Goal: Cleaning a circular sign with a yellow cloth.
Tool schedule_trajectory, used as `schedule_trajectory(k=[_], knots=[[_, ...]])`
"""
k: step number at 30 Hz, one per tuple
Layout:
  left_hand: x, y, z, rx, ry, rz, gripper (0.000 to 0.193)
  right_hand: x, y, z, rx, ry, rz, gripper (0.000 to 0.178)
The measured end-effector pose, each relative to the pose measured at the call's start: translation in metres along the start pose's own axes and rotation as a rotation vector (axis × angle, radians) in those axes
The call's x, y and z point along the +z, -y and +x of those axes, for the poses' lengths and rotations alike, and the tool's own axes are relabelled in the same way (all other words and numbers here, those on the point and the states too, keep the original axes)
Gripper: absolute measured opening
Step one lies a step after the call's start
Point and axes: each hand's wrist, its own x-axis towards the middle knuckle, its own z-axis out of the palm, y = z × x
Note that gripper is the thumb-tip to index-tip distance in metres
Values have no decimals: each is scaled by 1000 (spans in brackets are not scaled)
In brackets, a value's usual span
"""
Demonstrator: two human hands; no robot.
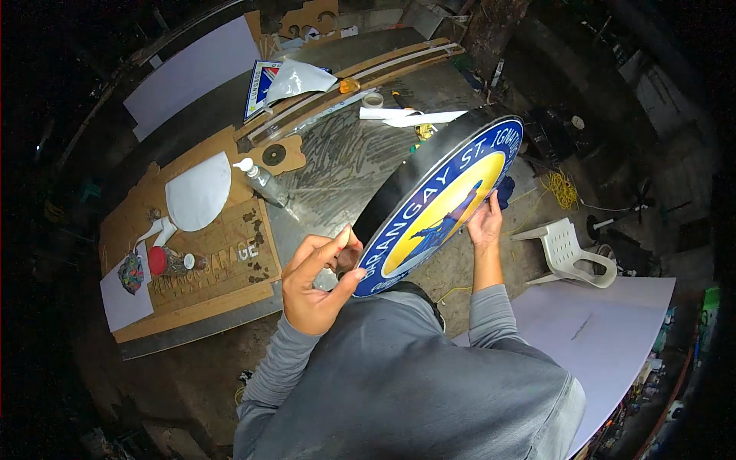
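Note:
A thick round sign (452, 215) with a blue border, yellow centre and black side wall stands tilted in front of me. My left hand (318, 280) is closed at its lower left edge, thumb by the printed face and fingers by the black side. At the opposite edge, my right hand (484, 224) grips the rim, its fingers partly hidden. Beside those fingertips shows a dark blue cloth (504, 192); whether the hand also holds it is unclear. Behind the sign lies the metal-topped worktable (337, 169).
A pump bottle (264, 184), a tape roll (372, 100) and white sheet pieces (199, 192) lie on the worktable. At left are a red-lidded jar (162, 261) and a crumpled rag (131, 274). A white plastic chair (567, 249) and large white panel (606, 322) are at right.

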Motion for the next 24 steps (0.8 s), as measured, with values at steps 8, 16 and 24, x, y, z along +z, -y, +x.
schedule_trajectory(k=[8,16,24], knots=[[8,-4,-10,-157,-4,-343,52,-6,-16,7,69,-77,-39,39],[9,12,-10,-238,-137,-359,47,-21,-2,-5,221,-66,-152,53],[7,19,-24,-241,-256,-363,45,-3,0,-5,262,-121,-280,48]])
